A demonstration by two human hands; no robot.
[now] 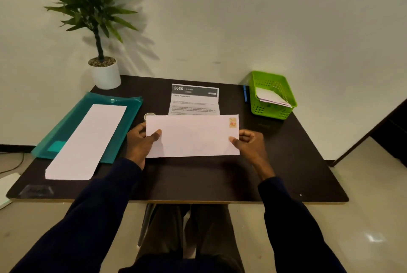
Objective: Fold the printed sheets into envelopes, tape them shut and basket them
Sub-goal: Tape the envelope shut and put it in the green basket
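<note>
"What do you have hold of?"

"The envelope (192,138). My left hand (141,142) pinches its left short edge, thumb on the front and fingers behind. My right hand (251,142) pinches the right edge the same way, just below the stamp (232,122). As far as I can judge, it is lifted a little off the table (198,180), with its front facing me."

"And the printed sheet?"

"The printed sheet (195,100) shows just behind the envelope's top edge, its dark header farthest from me. Its lower part is hidden, so I cannot tell whether it sits inside the envelope or only lies behind it."

"How will the envelope handle?"

"I judge it very light and thin. It is flat enough between two pinches, but likely to droop if I take it by one corner. The paper looks smooth, so a loose pinch may slide and a hard one would crease it. The short edges are the place to hold, clear of the opening."

"What about sealing it?"

"The tape roll (149,115) peeks out beside the envelope's top left corner, near my left hand. One hand must let go to reach it, so I would lay the envelope flat first."

"Then where does it go?"

"Into the green basket (274,111) at the far right of the table, which already has white envelopes (273,98) in it. I would slide it in edge first rather than toss it."
</note>
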